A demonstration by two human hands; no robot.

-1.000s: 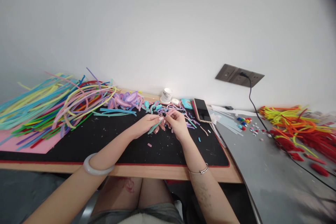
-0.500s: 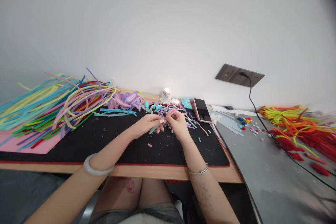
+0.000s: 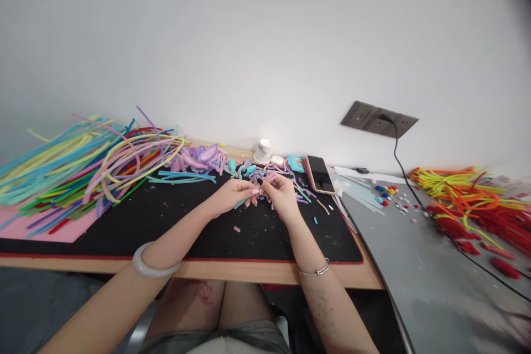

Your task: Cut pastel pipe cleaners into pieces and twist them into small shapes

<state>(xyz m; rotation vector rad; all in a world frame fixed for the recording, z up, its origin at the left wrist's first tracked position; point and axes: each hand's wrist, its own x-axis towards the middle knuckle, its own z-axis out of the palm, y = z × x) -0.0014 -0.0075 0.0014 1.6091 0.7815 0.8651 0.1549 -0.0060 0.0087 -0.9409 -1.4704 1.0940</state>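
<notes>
My left hand (image 3: 229, 197) and my right hand (image 3: 281, 197) meet over the middle of the black mat (image 3: 166, 232), fingertips pinched together. Between them is a teal pipe cleaner (image 3: 239, 204), whose end pokes out below my left fingers. The rest of it is hidden by the fingers. Whether the right fingertips grip the same piece cannot be made out. Just beyond the hands lie small teal and pink bent pipe-cleaner pieces (image 3: 240, 167). Loose purple and teal strips (image 3: 302, 193) are scattered to the right of my right hand.
A big heap of colourful pipe cleaners (image 3: 124, 166) spreads at left over a pink sheet (image 3: 45, 227). Behind the hands stands a paper cup (image 3: 263, 151); a phone (image 3: 320, 174) lies to the right. A grey table (image 3: 398, 254) holds red and orange pipe cleaners (image 3: 477, 193) and a black cable (image 3: 415, 199).
Both hands stay in nearly the same place. The fingers have shifted slightly, and less of the teal end shows below the left hand.
</notes>
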